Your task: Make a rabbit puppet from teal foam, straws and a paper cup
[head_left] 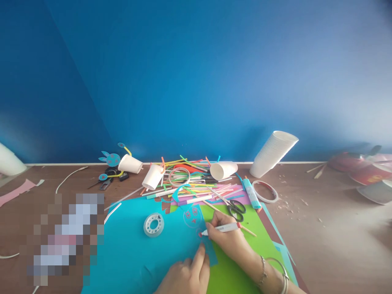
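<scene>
My right hand (226, 237) grips a white marker (223, 229) with a red cap end, its red tip on blue paper (122, 237). Just above the tip, a round face (192, 216) is drawn on the paper with red eyes and a pale outline. My left hand (186, 273) lies on the blue sheet below the tip, fingers stretched out, holding nothing. A tape roll (147, 224) lies on the sheet to the left. Green paper (254, 249) is under my right hand. Black-handled scissors (236, 210) lie just beyond that hand.
Coloured straws and markers (196, 181) are heaped at the back, beside paper cups (153, 177) on their sides. A leaning cup stack (272, 153), a glue tube (251, 194) and a tape ring (266, 192) are at right. A rabbit-head cutout (111, 159) is at left. A blue wall (196, 81) rises behind.
</scene>
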`<action>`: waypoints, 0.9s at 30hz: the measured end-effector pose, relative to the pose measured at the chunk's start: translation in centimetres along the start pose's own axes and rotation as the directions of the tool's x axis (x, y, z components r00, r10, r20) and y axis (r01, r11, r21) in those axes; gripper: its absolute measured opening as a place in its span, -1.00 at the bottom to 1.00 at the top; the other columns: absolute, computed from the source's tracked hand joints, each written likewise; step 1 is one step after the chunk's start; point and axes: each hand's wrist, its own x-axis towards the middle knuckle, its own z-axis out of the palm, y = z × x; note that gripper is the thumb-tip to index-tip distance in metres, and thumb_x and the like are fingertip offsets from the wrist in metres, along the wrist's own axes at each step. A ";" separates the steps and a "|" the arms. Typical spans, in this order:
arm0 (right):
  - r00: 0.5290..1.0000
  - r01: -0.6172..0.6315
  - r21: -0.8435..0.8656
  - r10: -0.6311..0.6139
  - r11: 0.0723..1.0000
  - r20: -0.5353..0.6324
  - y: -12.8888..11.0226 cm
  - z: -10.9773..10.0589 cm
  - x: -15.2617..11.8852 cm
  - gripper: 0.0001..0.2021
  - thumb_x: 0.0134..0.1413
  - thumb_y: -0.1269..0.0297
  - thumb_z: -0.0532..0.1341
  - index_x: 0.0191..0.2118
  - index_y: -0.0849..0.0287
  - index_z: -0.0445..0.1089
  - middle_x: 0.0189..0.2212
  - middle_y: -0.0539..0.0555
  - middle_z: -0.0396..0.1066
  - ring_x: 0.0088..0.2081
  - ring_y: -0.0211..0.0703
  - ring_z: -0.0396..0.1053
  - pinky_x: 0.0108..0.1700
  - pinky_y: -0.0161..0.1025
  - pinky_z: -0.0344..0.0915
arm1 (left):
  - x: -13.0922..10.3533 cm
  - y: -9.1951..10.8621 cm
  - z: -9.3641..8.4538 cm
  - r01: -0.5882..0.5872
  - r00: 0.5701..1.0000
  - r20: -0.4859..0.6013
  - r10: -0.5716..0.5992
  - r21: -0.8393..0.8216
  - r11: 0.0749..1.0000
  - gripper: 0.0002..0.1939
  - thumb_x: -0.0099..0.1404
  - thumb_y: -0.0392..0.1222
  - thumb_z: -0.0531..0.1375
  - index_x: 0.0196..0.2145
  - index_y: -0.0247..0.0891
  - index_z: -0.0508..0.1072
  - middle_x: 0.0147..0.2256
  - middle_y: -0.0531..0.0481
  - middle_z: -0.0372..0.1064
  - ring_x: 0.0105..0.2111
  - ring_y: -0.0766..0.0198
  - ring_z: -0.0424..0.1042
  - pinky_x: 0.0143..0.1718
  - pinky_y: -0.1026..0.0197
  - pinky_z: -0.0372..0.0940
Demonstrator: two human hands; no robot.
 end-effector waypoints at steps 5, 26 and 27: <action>1.000 -0.010 -0.012 0.010 1.000 0.003 0.2 0.1 0.1 -0.78 -0.08 0.32 0.16 -0.62 0.13 0.12 -0.72 -0.10 0.27 -0.62 -0.33 0.17 -0.57 -0.39 0.12 | -0.1 -0.1 0.2 -0.017 1.000 -0.013 0.017 -0.020 1.000 -0.67 0.31 -0.32 0.00 0.00 -0.40 0.35 0.00 -0.28 0.38 -0.50 0.28 0.48 -0.62 0.32 0.38; 1.000 -0.003 -0.001 0.003 1.000 0.016 0.3 0.1 0.2 -0.78 -0.08 0.31 0.17 -0.62 0.13 0.12 -0.71 -0.11 0.26 -0.62 -0.33 0.17 -0.57 -0.39 0.13 | -0.1 0.0 0.0 -0.003 1.000 0.002 0.003 -0.027 1.000 -0.67 0.31 -0.33 -0.01 -0.01 -0.39 0.36 0.00 -0.27 0.38 -0.51 0.29 0.48 -0.61 0.34 0.38; 1.000 -0.002 -0.007 0.002 1.000 0.012 0.2 0.1 0.1 -0.78 -0.09 0.32 0.18 -0.63 0.13 0.12 -0.71 -0.11 0.25 -0.63 -0.33 0.17 -0.57 -0.39 0.12 | -0.1 0.0 0.0 -0.004 1.000 0.003 0.004 -0.033 0.999 -0.66 0.31 -0.33 -0.02 0.00 -0.39 0.36 0.00 -0.28 0.38 -0.50 0.29 0.48 -0.60 0.34 0.38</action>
